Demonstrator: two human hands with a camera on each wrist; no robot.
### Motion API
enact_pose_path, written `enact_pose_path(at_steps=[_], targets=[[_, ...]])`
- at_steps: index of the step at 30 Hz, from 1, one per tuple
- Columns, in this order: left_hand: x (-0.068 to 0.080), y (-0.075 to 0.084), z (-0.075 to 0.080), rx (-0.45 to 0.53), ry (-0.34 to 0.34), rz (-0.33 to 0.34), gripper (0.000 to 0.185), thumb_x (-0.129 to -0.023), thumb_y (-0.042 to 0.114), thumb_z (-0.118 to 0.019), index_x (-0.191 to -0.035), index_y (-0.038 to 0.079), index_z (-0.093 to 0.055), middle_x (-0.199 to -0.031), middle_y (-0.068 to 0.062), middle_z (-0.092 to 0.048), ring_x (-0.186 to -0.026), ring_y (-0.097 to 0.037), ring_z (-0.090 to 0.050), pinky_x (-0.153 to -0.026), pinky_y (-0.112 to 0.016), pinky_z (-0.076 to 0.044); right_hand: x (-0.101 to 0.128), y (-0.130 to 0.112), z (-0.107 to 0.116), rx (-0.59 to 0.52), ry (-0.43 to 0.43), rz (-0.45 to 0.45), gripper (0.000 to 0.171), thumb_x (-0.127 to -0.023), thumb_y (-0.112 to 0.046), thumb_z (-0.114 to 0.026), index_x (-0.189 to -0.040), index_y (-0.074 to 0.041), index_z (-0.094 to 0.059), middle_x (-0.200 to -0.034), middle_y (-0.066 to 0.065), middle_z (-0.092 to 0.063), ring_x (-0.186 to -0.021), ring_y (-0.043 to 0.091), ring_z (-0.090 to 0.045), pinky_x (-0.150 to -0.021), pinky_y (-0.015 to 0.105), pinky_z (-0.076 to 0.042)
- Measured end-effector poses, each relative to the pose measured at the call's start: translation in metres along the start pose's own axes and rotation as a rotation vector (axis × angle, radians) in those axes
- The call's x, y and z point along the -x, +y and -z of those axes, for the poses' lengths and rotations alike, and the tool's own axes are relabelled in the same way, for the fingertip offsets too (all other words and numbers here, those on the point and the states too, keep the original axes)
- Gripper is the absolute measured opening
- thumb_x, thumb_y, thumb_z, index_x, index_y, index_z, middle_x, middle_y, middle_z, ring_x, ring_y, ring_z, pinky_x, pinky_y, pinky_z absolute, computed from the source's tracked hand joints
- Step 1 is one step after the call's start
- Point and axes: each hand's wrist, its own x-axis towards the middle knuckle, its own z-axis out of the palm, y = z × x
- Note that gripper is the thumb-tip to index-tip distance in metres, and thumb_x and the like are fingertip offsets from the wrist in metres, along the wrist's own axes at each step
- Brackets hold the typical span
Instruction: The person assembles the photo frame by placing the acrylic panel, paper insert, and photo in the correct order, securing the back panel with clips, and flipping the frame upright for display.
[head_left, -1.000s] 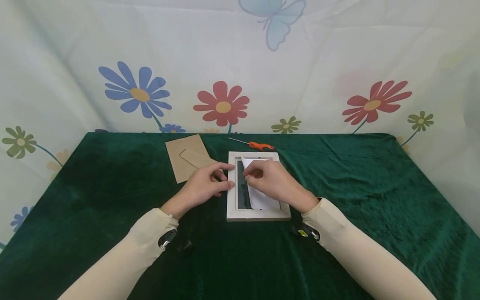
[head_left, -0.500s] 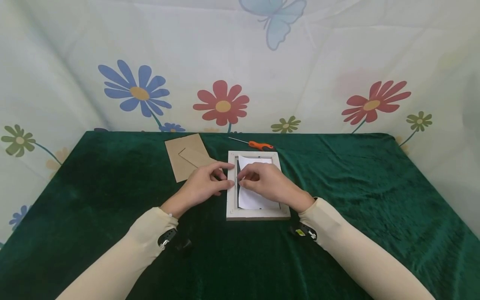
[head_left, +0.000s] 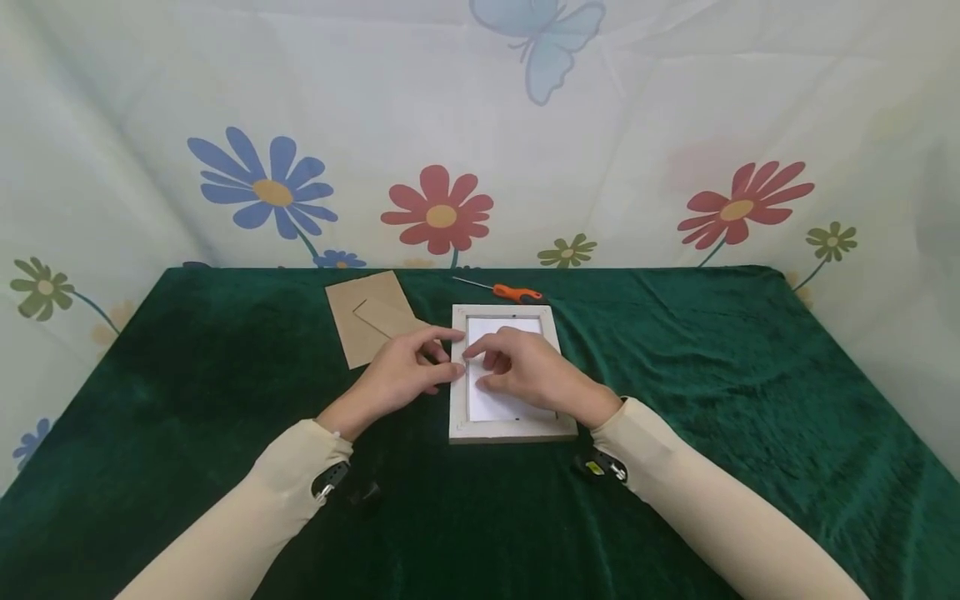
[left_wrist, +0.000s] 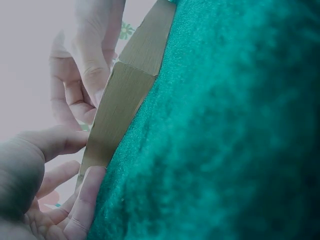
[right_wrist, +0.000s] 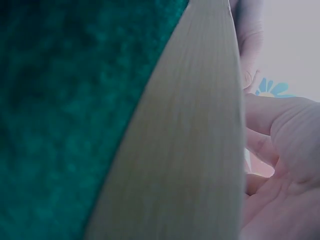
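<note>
A pale wooden picture frame lies back side up on the green cloth. Inside its opening sits a sheet of white paper, flat and covering the dark pane seen earlier. My left hand rests at the frame's left rail, thumb and index finger spread apart on it. In the left wrist view, other fingers touch the rail's outer side. Over the paper is my right hand, its index fingertip at the paper's left edge and the thumb apart from it. Part of the paper is hidden beneath that hand.
A brown backing board with a cut-out stand lies behind the left hand, at the frame's left. Beyond the frame's far edge is a screwdriver with an orange handle. A flower-printed curtain hangs behind the table.
The paper's raised left side has come down and across to the left rail, so the dark pane is covered. My right hand has moved left and let go; the left hand stayed.
</note>
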Motion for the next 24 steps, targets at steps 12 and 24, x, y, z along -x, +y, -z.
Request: enact_pose_path(at_steps=[12, 24], targets=[[0.002, -0.001, 0.000, -0.002, 0.006, -0.010, 0.051, -0.099, 0.021, -0.078, -0.147, 0.012, -0.062, -0.108, -0.010, -0.067, -0.079, -0.022, -0.070, -0.078, -0.034, -0.063, -0.001, -0.003, 0.000, 0.006, -0.015, -0.055, 0.039, -0.092, -0.011, -0.085, -0.129, -0.006, -0.072, -0.101, 0.002, -0.068, -0.087, 0.017, -0.061, -0.083, 0.027, -0.055], [0.001, -0.002, -0.002, -0.022, 0.011, -0.014, 0.052, -0.098, 0.023, -0.078, -0.147, 0.014, -0.063, -0.107, -0.010, -0.067, -0.079, -0.022, -0.070, -0.077, -0.034, -0.064, 0.003, 0.003, 0.024, 0.009, 0.088, -0.105, 0.034, -0.096, -0.019, -0.081, -0.128, -0.007, -0.073, -0.106, 0.002, -0.070, -0.094, 0.021, -0.063, -0.081, 0.034, -0.057]])
